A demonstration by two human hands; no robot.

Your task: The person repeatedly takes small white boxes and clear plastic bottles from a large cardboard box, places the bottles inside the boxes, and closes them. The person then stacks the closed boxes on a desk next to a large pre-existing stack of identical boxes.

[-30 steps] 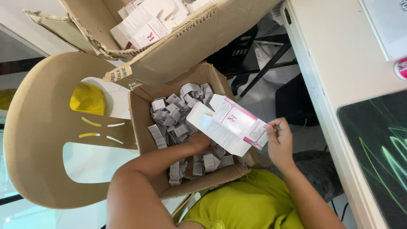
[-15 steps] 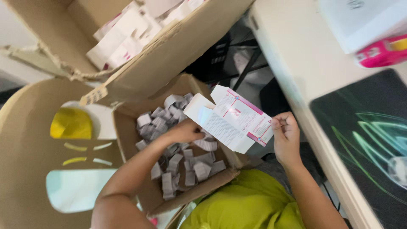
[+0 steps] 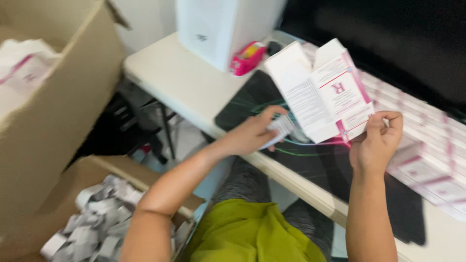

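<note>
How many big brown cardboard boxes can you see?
2. One brown cardboard box stands tall at the left with white cartons inside. The other cardboard box sits low beside the left arm, holding folded grey leaflets. More may be out of view.

The carton (image 3: 326,92) at twelve o'clock is white with pink edging and fine grey print. The folded leaflet (image 3: 279,128) is white, grey-lined. Under them lies a black mat (image 3: 310,165) with thin green and pink curves — on a cream table (image 3: 179,82). At eleven o'clock, a hot-pink tape dispenser (image 3: 248,58) with yellow. At seven o'clock, a brown cardboard box (image 3: 97,170) of grey-white leaflets.
</note>
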